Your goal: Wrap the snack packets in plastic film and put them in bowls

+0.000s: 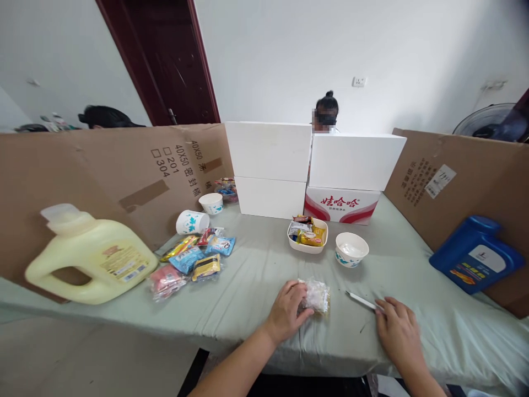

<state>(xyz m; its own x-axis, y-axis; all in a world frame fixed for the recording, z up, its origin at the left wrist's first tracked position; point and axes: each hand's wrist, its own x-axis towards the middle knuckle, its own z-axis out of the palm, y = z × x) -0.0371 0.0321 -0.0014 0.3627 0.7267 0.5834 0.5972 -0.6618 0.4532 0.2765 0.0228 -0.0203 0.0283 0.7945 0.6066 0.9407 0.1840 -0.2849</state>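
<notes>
Fingers of the left hand (288, 311) clasp the left side of a crinkled clear-plastic packet (318, 295); those of the right hand (399, 331) touch a slim white stick (360, 299), pinched or not I cannot tell. Creased cloth (345, 333) spreads between, its edge nearer.

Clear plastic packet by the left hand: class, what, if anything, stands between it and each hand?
Nothing visible stands between the left hand and the clear plastic packet: the fingers touch it. Between the packet and the right hand lies the slim white tool, one end at the right hand's fingers.
</notes>
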